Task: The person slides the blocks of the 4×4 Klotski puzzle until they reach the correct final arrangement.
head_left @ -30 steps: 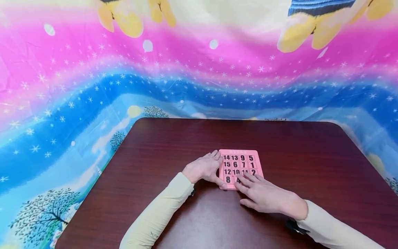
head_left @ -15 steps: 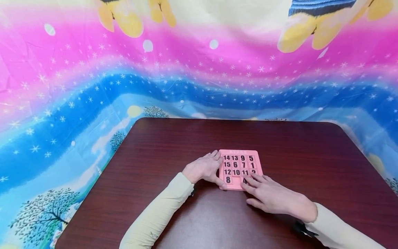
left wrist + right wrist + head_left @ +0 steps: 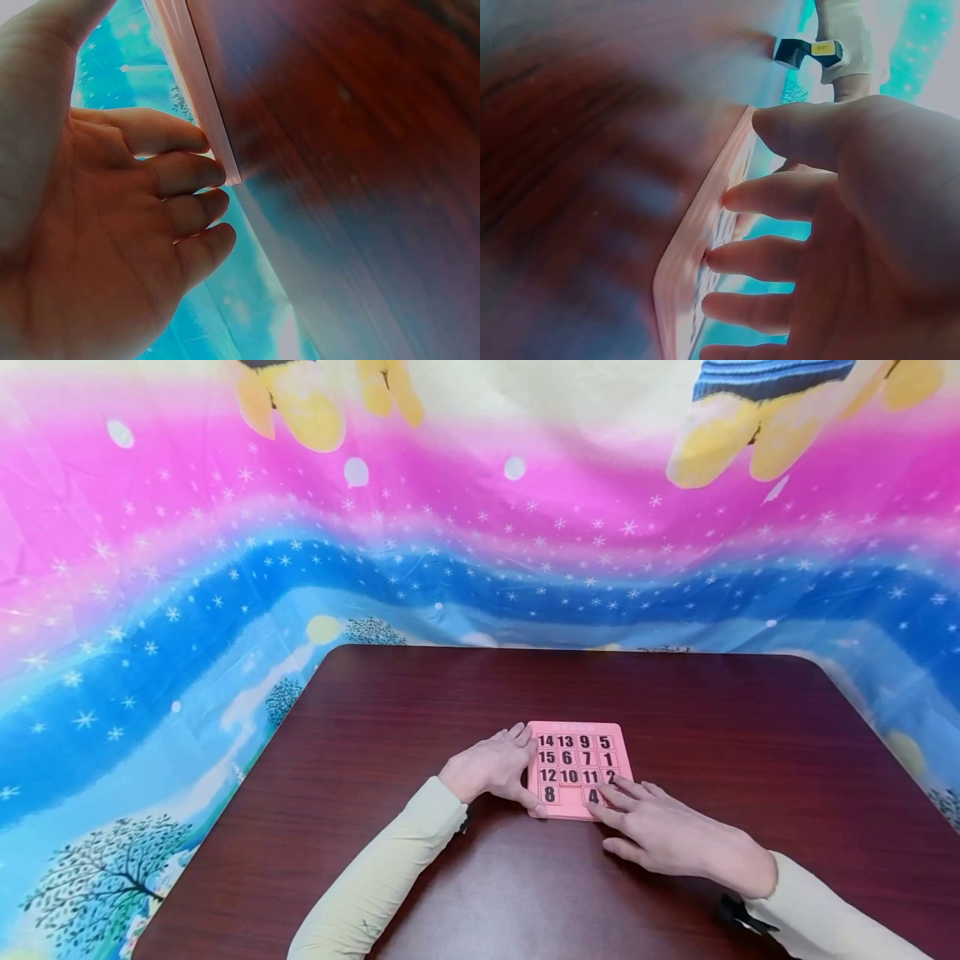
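A pink sliding number puzzle point(image 3: 577, 758) lies flat on the brown table, its tiles in rows with black numbers. In its nearest row, a bare slot separates the 8 tile point(image 3: 550, 795) from the 4 tile point(image 3: 593, 796). My left hand point(image 3: 491, 766) rests along the puzzle's left edge, thumb at the near corner and fingertips farther up the side. The right hand point(image 3: 667, 831) reaches over the near right corner with fingers extended, index fingertip at the 4 tile; they hide that corner. In the right wrist view, the fingertips meet the puzzle's frame point(image 3: 686, 262).
The dark brown table point(image 3: 420, 702) has rounded far corners and reaches beyond the puzzle on all sides. Behind it hangs a pink and blue printed cloth point(image 3: 480, 527). A small black device point(image 3: 744, 917) sits at the right cuff.
The right hand has slid to the right, and the 4 tile has moved from the second column to the third, uncovering the slot beside the 8. The left hand stays put.
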`<action>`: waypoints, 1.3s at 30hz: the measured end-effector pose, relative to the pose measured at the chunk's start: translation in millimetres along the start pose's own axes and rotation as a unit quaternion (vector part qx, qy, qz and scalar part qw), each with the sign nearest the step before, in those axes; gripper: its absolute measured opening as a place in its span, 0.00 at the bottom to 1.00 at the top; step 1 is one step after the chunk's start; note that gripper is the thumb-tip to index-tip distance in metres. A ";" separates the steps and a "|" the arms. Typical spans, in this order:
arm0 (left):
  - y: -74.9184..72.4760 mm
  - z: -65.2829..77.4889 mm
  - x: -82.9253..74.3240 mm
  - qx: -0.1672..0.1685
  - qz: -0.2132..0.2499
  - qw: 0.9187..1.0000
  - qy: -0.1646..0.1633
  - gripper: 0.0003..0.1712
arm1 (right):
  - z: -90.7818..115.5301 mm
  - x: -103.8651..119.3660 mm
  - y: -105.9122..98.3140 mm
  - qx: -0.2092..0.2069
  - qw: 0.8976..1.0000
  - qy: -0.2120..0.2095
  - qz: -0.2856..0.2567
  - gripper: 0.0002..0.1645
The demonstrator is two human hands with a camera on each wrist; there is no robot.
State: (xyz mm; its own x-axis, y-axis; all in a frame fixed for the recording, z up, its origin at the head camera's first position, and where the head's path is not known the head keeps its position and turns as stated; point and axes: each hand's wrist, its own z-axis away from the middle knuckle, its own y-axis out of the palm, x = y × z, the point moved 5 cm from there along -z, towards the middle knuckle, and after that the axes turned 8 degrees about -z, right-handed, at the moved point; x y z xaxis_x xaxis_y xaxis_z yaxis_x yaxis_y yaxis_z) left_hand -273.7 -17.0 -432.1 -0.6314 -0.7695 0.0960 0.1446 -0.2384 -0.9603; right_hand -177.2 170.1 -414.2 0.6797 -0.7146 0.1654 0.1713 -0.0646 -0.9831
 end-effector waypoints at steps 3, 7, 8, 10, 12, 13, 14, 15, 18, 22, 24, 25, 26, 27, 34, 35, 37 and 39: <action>-0.2 0.6 -0.5 0.000 -0.003 1.000 0.001 0.70 | -3.1 0.4 -3.4 -0.004 1.000 0.000 -0.007 0.31; -0.2 0.5 -0.5 0.000 -0.003 1.000 0.000 0.70 | -9.1 2.9 -6.9 -0.012 1.000 -0.011 -0.009 0.30; -0.4 0.4 -0.4 -0.001 -0.004 1.000 0.000 0.70 | -10.8 4.1 -6.9 -0.014 1.000 -0.016 -0.007 0.30; -0.2 0.3 -0.2 0.000 -0.003 1.000 0.000 0.70 | -14.8 7.0 -6.2 -0.014 1.000 -0.023 -0.004 0.30; 0.1 0.5 0.1 0.000 -0.002 1.000 -0.001 0.70 | -19.5 10.3 -5.1 -0.012 1.000 -0.028 -0.004 0.30; 0.2 0.6 0.2 -0.001 -0.003 1.000 -0.001 0.70 | -21.5 12.1 -4.9 -0.010 1.000 -0.030 -0.004 0.30; 0.2 0.7 0.4 -0.001 -0.003 1.000 -0.002 0.70 | -23.5 13.9 -4.8 -0.006 1.000 -0.029 -0.009 0.30; 0.2 0.7 0.5 -0.002 -0.002 1.000 -0.001 0.69 | -25.5 15.4 -4.5 -0.001 1.000 -0.029 -0.013 0.31; -0.1 0.7 0.7 -0.002 0.007 1.000 -0.002 0.68 | -30.8 19.7 -3.8 0.008 0.999 -0.031 -0.021 0.31; -0.4 0.2 1.3 -0.003 0.007 1.000 -0.002 0.68 | -36.1 23.9 -2.7 0.009 0.999 -0.041 -0.017 0.31; -0.6 0.2 1.6 -0.005 0.001 1.000 -0.001 0.68 | -38.3 25.2 -1.8 0.006 0.999 -0.047 -0.014 0.31; -0.9 0.1 1.6 -0.006 0.000 1.000 0.000 0.68 | -38.9 25.3 -1.2 0.006 0.999 -0.048 -0.014 0.31; -1.2 0.2 1.4 -0.006 0.000 1.000 0.001 0.68 | -39.5 25.4 -0.5 0.007 0.999 -0.048 -0.014 0.31; -1.4 0.3 1.3 -0.007 0.001 1.000 0.001 0.68 | -39.9 25.2 0.3 0.008 0.999 -0.048 -0.015 0.31; 1.1 -0.7 2.5 -0.011 -0.001 1.000 -0.002 0.68 | -39.2 23.3 3.2 0.009 0.998 -0.050 -0.023 0.30; 1.5 -1.1 2.8 -0.011 -0.001 1.000 -0.004 0.68 | -38.9 23.1 3.1 0.007 0.998 -0.052 -0.020 0.30; 1.1 -1.0 2.6 -0.010 0.002 1.000 -0.003 0.67 | -38.4 22.4 2.8 0.004 0.998 -0.055 -0.017 0.30; 0.7 -0.7 2.2 -0.007 0.007 1.000 -0.002 0.67 | -37.9 21.5 2.8 0.001 0.998 -0.059 -0.013 0.29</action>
State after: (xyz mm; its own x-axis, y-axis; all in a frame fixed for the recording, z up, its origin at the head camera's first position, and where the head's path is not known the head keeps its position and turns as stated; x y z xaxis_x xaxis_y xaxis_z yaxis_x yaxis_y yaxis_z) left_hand -275.5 -18.4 -432.7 -0.6256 -0.7758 0.0830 0.1426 -0.2183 -0.9654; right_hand -189.1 128.1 -416.4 0.7535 -0.6264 0.1999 0.1926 -0.0805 -0.9780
